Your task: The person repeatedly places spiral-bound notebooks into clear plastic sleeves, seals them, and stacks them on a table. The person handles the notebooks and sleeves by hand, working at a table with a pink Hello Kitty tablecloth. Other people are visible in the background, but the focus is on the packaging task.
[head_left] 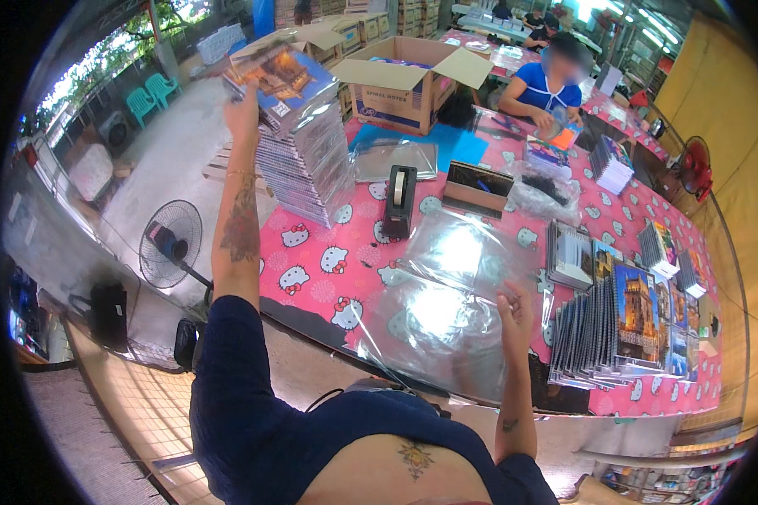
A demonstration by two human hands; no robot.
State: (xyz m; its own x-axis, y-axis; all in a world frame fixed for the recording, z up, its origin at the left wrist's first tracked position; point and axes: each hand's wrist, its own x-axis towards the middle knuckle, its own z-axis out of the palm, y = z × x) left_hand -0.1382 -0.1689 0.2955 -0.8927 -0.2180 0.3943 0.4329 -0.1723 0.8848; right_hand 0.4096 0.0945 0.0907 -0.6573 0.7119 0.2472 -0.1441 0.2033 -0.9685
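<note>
My left arm reaches out to the far left. At its end my left hand (242,116) grips the edge of a spiral notebook (285,77) with a photo of a lit building on its cover. That notebook is at the top of a tall stack of wrapped spiral notebooks (305,172). My right hand (515,308) hovers by the right edge of the clear plastic sleeves (434,316), its fingers loosely bent and apart, with nothing visible in them. Right of it, a leaning row of spiral notebooks (583,332) ends in one with a tower on its cover (637,313).
Behind the sleeves stand a black tape dispenser (398,202) and a small cardboard box (477,188). A large open carton (396,88) sits farther back. Across the pink-covered table (333,252), a person in blue (541,88) handles notebooks. A standing fan (170,240) is left of the table.
</note>
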